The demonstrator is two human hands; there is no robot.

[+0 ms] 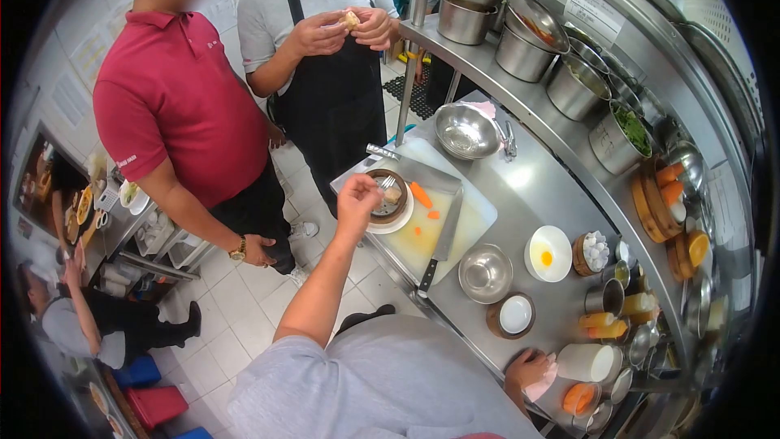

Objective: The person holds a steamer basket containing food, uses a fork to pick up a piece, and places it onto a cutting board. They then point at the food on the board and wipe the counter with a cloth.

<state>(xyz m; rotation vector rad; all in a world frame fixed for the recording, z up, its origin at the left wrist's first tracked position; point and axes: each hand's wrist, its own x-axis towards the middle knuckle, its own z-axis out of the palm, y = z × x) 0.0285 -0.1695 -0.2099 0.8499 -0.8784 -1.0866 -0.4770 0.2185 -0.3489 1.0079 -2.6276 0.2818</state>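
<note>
Silver metal tines show just beyond the fingertips of my left hand [357, 205], where I have a fork [389, 183] pinched between bent fingers; most of its handle is hidden. The tines are over a round brown steamer [406, 210] on a white plate [396, 226], beside a small pale lump of food [392, 195] inside.

My right hand [528, 369] lies low on the steel counter [532, 199], against a pale pink cloth [543, 380]; I cannot tell whether its fingers are closed on the cloth.

The plate sits at the side of a white cutting board [479, 213], near orange carrot pieces [420, 194]. A long steel knife with a black handle [428, 275] lies across the board, and a broad metal blade [422, 171] lies farther up. An empty steel bowl [485, 274] stands just beside the board, near a white bowl holding a yellow yolk [547, 259].

A printed white sheet [594, 10] is fixed by the upper shelf, its lines too small to read. Across the board, a person in a red polo shirt [175, 97] has small white lettering on chest and sleeve, also unreadable to me. Beside them, a person in a black apron [329, 114] holds a pale morsel [351, 21] in both hands.
</note>
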